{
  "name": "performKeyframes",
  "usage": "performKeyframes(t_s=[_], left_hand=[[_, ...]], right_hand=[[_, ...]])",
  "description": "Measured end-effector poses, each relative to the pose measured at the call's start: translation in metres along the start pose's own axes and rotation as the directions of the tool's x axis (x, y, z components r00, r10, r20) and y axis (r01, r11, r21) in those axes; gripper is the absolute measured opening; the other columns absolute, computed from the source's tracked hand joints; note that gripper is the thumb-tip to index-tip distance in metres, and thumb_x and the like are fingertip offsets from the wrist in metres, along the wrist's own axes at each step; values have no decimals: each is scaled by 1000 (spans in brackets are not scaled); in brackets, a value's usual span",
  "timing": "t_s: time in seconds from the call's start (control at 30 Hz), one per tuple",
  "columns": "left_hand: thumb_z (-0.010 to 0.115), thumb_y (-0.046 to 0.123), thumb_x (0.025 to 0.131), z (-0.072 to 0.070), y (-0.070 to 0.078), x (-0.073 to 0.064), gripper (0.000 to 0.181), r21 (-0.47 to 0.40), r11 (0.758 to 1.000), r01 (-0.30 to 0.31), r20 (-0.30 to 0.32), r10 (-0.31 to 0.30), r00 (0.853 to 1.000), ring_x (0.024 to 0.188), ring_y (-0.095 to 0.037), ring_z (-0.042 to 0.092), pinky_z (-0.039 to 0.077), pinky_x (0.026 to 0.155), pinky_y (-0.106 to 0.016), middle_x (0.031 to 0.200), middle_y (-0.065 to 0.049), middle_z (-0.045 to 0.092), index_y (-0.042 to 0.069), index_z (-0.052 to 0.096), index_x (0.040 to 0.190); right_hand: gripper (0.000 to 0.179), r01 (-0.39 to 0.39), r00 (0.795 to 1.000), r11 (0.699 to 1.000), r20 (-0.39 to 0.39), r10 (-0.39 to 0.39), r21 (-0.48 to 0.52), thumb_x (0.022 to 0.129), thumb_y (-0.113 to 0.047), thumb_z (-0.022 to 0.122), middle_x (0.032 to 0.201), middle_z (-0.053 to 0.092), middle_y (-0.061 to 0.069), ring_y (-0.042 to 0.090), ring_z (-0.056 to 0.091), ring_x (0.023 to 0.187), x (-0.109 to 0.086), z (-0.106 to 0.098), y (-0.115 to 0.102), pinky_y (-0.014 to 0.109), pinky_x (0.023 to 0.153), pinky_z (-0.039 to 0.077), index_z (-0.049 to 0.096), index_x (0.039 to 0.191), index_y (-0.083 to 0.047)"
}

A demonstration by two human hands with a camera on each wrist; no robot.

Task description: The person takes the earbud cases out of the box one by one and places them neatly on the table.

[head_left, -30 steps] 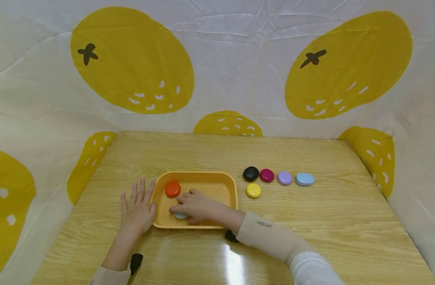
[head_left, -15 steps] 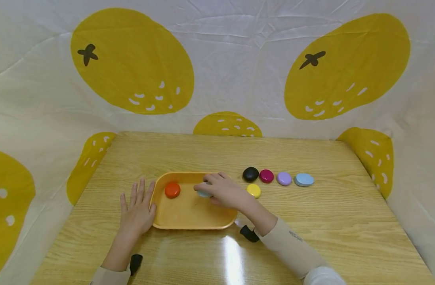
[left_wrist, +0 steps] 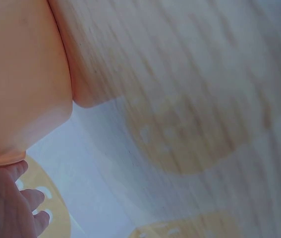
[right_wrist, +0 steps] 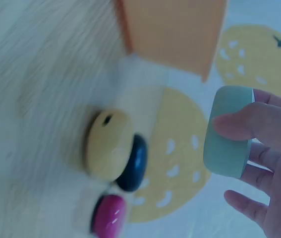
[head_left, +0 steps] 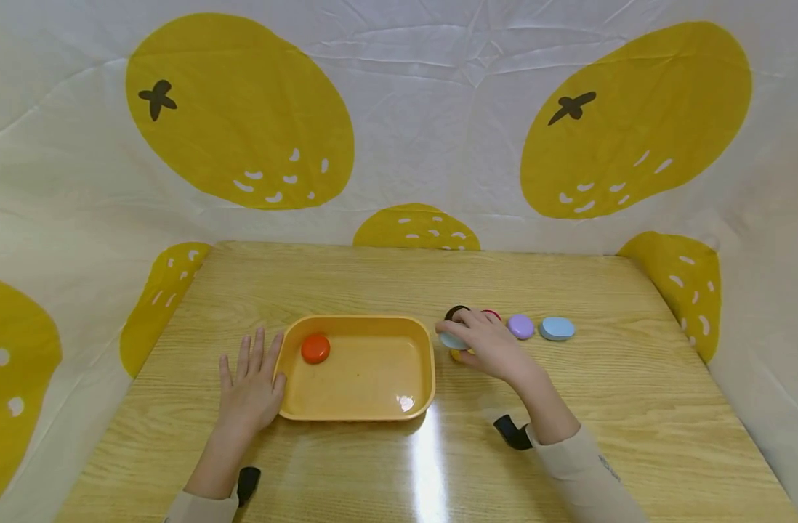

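My right hand (head_left: pixel 493 347) pinches a pale green rounded block (right_wrist: pixel 228 131) between thumb and fingers, off the table and right of the tray. Below and behind it are a yellow round piece (right_wrist: pixel 109 144), a black one (right_wrist: pixel 134 163) and a magenta one (right_wrist: pixel 109 215), partly covered by the hand in the head view. My left hand (head_left: pixel 250 385) lies with straight, spread fingers at the left side of the orange-yellow tray (head_left: pixel 356 415), touching its wall. One glossy orange-red round piece (head_left: pixel 315 349) sits inside the tray, toward its back left.
To the right of my right hand, a lilac round piece (head_left: pixel 520 327) and a light blue oblong piece (head_left: pixel 557 328) lie in a row on the wooden table (head_left: pixel 569 407). A white cloth (head_left: pixel 432 145) with yellow fruit prints hangs behind the table.
My right hand has lifted the pale green block from the tray's front left and carried it right, past the tray's right rim. The left hand has stayed in place.
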State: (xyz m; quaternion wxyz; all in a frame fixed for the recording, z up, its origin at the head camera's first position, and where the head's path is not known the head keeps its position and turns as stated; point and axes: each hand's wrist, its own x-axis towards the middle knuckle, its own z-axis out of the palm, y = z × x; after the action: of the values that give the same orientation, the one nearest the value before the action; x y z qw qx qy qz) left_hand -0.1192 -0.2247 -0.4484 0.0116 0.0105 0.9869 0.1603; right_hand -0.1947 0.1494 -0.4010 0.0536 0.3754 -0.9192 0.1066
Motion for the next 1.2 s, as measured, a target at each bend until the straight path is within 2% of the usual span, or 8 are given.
performKeyframes(t_s=[0.13, 0.43, 0.6, 0.8, 1.03, 1.2], left_hand=[[33, 24, 96, -1, 0, 0, 58, 0, 1000, -2, 7, 2, 1000, 138, -35, -11, -15, 103, -59, 152, -19, -1, 13, 11, 148], [33, 24, 96, -2, 0, -1, 58, -2, 1000, 1, 7, -1, 1000, 138, -34, -11, -15, 103, -60, 152, -19, 0, 13, 11, 148], [35, 24, 95, -2, 1, 0, 58, 7, 1000, -1, 2, 1, 1000, 138, -36, -8, -11, 103, -61, 152, -20, 2, 12, 12, 148], [34, 24, 96, -3, 1, 0, 57, 7, 1000, 0, 11, 0, 1000, 138, -36, -8, -13, 103, -61, 152, -20, 2, 11, 12, 147], [33, 24, 96, -2, 0, 0, 58, 4, 1000, -1, 9, 1, 1000, 138, -36, -9, -15, 103, -60, 152, -21, 1, 13, 11, 148], [33, 24, 96, -2, 0, -1, 57, 2, 1000, 0, 6, 0, 1000, 138, -34, -11, -14, 103, -60, 152, -21, 1, 13, 11, 148]], right_hand=[[53, -59, 998, 998, 21, 59, 15, 70, -6, 77, 108, 55, 9, 27, 53, 100, -15, 5, 16, 53, 90, 39, 57, 117, -18], [49, -151, 987, 988, 59, 152, -7, 72, -4, 75, 109, 55, 7, 29, 50, 104, -41, 15, 41, 51, 95, 34, 58, 115, -20], [49, -153, 985, 988, 83, 154, -17, 71, 0, 74, 108, 55, 7, 28, 50, 105, -49, 23, 50, 54, 93, 33, 57, 113, -20], [50, -146, 984, 989, 98, 147, -17, 71, 0, 74, 109, 56, 8, 29, 49, 107, -53, 31, 59, 55, 91, 33, 56, 113, -20], [51, -133, 988, 991, 82, 133, -11, 69, 4, 73, 107, 57, 7, 29, 51, 105, -54, 35, 63, 56, 86, 36, 57, 112, -19], [51, -155, 983, 988, 100, 153, 9, 70, 7, 69, 109, 56, 7, 29, 50, 107, -54, 35, 63, 58, 88, 35, 56, 113, -20]])
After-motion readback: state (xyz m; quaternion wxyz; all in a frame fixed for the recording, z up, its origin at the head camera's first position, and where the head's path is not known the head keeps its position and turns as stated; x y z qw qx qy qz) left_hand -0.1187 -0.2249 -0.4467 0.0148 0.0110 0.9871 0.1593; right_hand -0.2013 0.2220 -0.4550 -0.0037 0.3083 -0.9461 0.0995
